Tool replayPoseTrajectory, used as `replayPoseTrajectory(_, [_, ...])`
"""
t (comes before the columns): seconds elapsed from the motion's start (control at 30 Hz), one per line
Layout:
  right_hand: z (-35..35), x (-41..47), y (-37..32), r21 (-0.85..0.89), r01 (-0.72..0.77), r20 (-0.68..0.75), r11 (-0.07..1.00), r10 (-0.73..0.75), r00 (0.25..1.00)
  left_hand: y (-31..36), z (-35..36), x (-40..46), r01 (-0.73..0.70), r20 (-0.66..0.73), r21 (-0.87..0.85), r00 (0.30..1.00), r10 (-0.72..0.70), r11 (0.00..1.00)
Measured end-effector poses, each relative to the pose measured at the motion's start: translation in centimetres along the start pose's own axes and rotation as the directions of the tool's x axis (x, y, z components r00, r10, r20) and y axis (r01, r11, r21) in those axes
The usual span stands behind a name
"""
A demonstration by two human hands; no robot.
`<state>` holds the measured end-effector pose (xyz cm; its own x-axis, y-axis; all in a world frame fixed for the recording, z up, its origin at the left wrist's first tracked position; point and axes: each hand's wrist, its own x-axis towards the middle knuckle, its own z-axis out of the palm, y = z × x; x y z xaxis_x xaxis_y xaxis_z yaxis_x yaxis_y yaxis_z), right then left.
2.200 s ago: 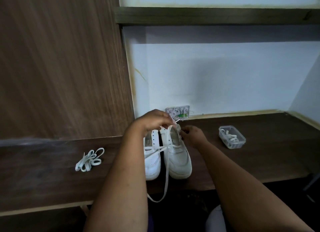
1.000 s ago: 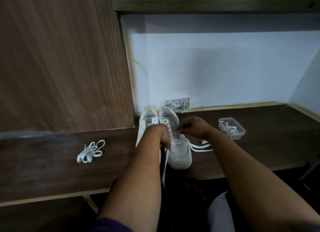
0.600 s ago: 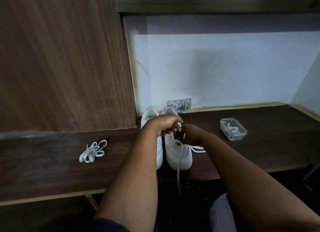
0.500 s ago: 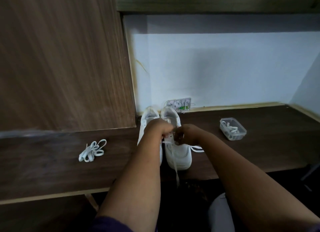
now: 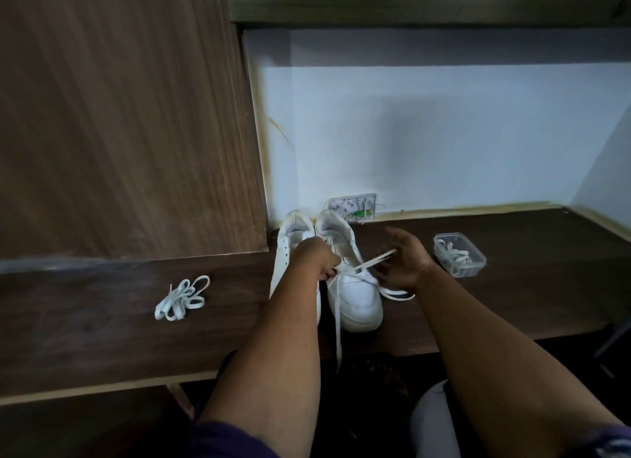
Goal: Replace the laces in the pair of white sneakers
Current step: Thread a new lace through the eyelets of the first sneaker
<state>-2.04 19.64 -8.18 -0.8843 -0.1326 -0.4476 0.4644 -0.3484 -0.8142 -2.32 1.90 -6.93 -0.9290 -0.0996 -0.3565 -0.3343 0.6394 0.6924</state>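
Two white sneakers stand side by side on the dark wooden desk (image 5: 512,286), toes toward me. My left hand (image 5: 316,257) pinches the white lace (image 5: 338,307) at the eyelets of the right sneaker (image 5: 355,286); one end hangs down over the desk's front edge. The left sneaker (image 5: 288,242) is partly hidden behind my left forearm. My right hand (image 5: 404,259) hovers just right of the shoe, fingers spread, with the lace's other end running across its fingers; I cannot tell whether it pinches that end.
A loose bundle of white laces (image 5: 182,298) lies on the desk to the left. A clear plastic tub (image 5: 459,254) with more laces sits to the right. A wall socket (image 5: 353,208) is behind the shoes. A wooden panel (image 5: 119,116) rises at left.
My right hand has drawn away to the right from the eyelets and spread its fingers, pulling a lace end out sideways. My left hand stays at the right sneaker's eyelets.
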Motion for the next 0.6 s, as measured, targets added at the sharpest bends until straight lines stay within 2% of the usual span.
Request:
replayPoseTrajectory(0.03, [0.2, 0.0, -0.1, 0.096, 0.060, -0.084, 0.994, -0.052, 0.995, 0.0, 0.2, -0.1, -0.007, -0.009, 0.010, 1.000, 0.007, 1.000])
replayPoseTrajectory(0.1, [0.7, 0.0, -0.7, 0.079, 0.119, -0.166, 0.990, -0.104, 0.981, 0.0, 0.4, 0.1, -0.027, -0.028, 0.058, 0.999, 0.029, 0.998])
replayPoseTrajectory(0.13, [0.7, -0.2, -0.9, -0.002, 0.105, -0.185, 0.994, -0.104, 0.977, 0.0, 0.5, 0.2, -0.036, -0.038, 0.084, 0.999, 0.039, 0.996])
replayPoseTrajectory(0.17, [0.4, 0.3, -0.6, -0.303, 0.082, -0.227, 0.950, -0.155, 0.961, 0.1, 0.4, 0.1, -0.043, -0.044, 0.099, 0.998, 0.048, 0.994])
replayPoseTrajectory(0.2, [0.1, 1.0, -0.3, -0.653, 0.033, -0.248, 0.757, -0.255, 0.935, 0.1, 0.3, 0.0, -0.054, -0.042, 0.091, 0.997, 0.058, 0.994])
replayPoseTrajectory(0.23, [-0.1, 1.7, 0.0, -0.903, -0.017, -0.217, 0.429, -0.421, 0.881, 0.0, 0.1, -0.1, -0.058, -0.028, 0.063, 0.998, 0.060, 0.996])
replayPoseTrajectory(0.27, [0.1, 1.7, 0.2, -0.984, 0.006, -0.091, 0.177, -0.531, 0.843, -0.1, 0.0, 0.0, -0.055, -0.008, 0.024, 0.998, 0.055, 0.998])
replayPoseTrajectory(0.3, [0.3, 2.0, 0.2, -0.991, 0.110, 0.045, 0.078, -0.577, 0.815, -0.2, -0.1, 0.1, -0.048, 0.014, -0.015, 0.999, 0.048, 0.999])
replayPoseTrajectory(0.37, [1.5, 1.6, 0.1, -0.926, 0.344, 0.214, 0.157, -0.534, 0.818, -0.4, -0.4, 0.3, -0.039, 0.053, -0.083, 0.998, 0.043, 0.996])
replayPoseTrajectory(0.4, [2.2, 1.4, 0.1, -0.915, 0.385, 0.288, 0.123, -0.467, 0.836, -0.5, -0.5, 0.3, -0.038, 0.061, -0.110, 0.997, 0.045, 0.993])
replayPoseTrajectory(0.43, [2.5, 1.3, 0.2, -0.918, 0.396, 0.358, 0.017, -0.390, 0.848, -0.6, -0.5, 0.3, -0.042, 0.062, -0.127, 0.997, 0.050, 0.991])
replayPoseTrajectory(0.5, [2.9, 1.2, 0.7, -0.939, 0.305, 0.339, -0.158, -0.271, 0.901, -0.8, -0.5, 0.4, -0.056, 0.063, -0.147, 0.996, 0.066, 0.988])
replayPoseTrajectory(0.57, [2.9, 1.2, 0.9, -0.938, 0.295, 0.335, -0.184, -0.256, 0.907, -0.9, -0.5, 0.3, -0.062, 0.057, -0.157, 0.996, 0.072, 0.986])
replayPoseTrajectory(0.6, [2.8, 0.9, 0.7, -0.945, 0.308, 0.328, -0.112, -0.310, 0.893, -0.9, -0.5, 0.3, -0.064, 0.053, -0.162, 0.996, 0.074, 0.985])
